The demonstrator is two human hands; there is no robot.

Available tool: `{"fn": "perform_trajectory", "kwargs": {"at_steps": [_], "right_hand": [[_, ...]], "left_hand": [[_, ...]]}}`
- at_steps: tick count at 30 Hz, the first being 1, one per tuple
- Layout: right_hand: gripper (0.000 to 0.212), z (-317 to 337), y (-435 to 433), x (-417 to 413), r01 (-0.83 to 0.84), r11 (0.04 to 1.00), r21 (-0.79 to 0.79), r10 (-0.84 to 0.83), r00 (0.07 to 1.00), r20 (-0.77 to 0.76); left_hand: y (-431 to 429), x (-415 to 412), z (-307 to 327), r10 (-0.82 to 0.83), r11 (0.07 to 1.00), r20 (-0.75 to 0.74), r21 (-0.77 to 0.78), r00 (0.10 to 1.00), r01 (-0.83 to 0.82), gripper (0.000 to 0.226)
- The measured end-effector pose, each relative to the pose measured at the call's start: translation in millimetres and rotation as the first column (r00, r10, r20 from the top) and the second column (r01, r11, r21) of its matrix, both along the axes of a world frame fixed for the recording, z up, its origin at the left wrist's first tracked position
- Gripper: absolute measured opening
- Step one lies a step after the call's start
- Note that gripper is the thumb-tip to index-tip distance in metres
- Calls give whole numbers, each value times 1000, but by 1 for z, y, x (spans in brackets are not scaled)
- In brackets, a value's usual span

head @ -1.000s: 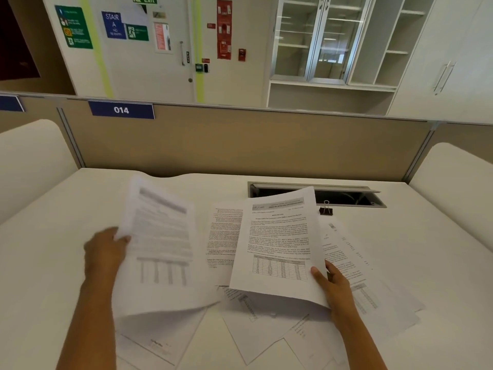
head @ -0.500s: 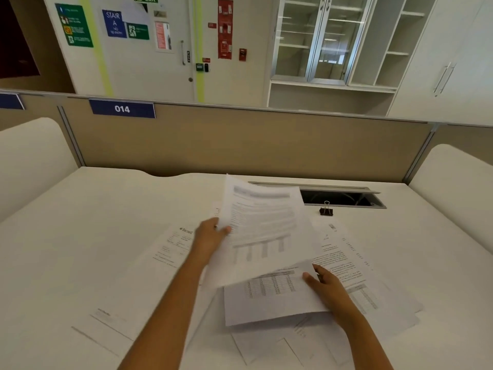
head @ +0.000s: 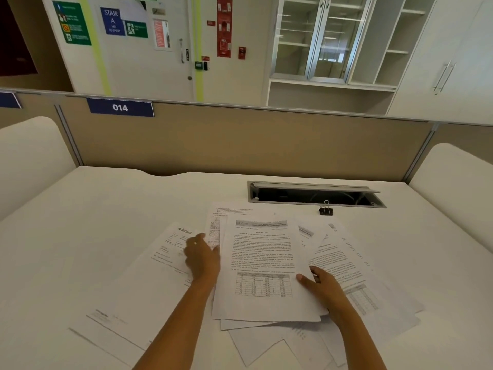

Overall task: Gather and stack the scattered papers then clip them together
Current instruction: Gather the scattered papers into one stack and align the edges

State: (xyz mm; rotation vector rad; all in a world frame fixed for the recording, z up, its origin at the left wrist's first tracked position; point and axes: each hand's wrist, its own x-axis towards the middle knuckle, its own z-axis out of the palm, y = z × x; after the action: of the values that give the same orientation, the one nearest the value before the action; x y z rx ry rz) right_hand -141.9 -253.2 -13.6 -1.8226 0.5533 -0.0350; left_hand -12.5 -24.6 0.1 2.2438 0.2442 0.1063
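A stack of printed papers (head: pixel 262 263), its top sheet showing text and a table, lies at the middle of the white desk (head: pixel 93 209). My right hand (head: pixel 321 288) grips the stack's right edge, thumb on top. My left hand (head: pixel 201 256) is at the stack's left edge, with its fingertips hidden by the sheets. A loose sheet with a logo (head: pixel 144 289) lies to the left, partly under my left hand. More loose sheets (head: pixel 357 265) fan out to the right, and others (head: pixel 266 348) lie below the stack. A black binder clip (head: pixel 326 210) stands behind the papers, apart from both hands.
An open cable slot (head: pixel 314 194) is set into the desk just behind the clip. A tan partition (head: pixel 240 140) closes off the back, and white side panels (head: pixel 29 156) rise at both sides.
My left hand carried a sheet from the left over to the right and laid it on the stack held by my right hand. The logo sheet on the left is now uncovered.
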Motion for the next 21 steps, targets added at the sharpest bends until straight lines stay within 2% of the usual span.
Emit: {"fn": "perform_trajectory", "kwargs": {"at_steps": [2, 4, 8, 13, 19, 21], "right_hand": [[28, -2, -2, 0, -1, 1000, 10, 1, 1000, 5], [24, -4, -2, 1, -3, 1000, 24, 3, 1000, 9], [22, -5, -4, 1, -2, 999, 33, 2, 1000, 16], [20, -5, -4, 1, -5, 998, 55, 4, 1000, 27], [18, -5, -4, 0, -12, 998, 58, 10, 999, 38], [18, -6, -4, 0, -12, 999, 51, 10, 999, 38]], "left_hand": [[8, 3, 1, 82, 994, -88, 73, 993, -76, 66], [12, 5, 2, 87, 995, -158, 53, 984, -80, 74], [12, 11, 4, 47, 990, -238, 139, 970, -14, 63], [14, 16, 10, 36, 992, -296, 125, 955, 1, 38], [9, 10, 11, 75, 955, -268, 295, 960, 8, 48], [8, 10, 11, 62, 961, -268, 275, 961, 15, 49]]}}
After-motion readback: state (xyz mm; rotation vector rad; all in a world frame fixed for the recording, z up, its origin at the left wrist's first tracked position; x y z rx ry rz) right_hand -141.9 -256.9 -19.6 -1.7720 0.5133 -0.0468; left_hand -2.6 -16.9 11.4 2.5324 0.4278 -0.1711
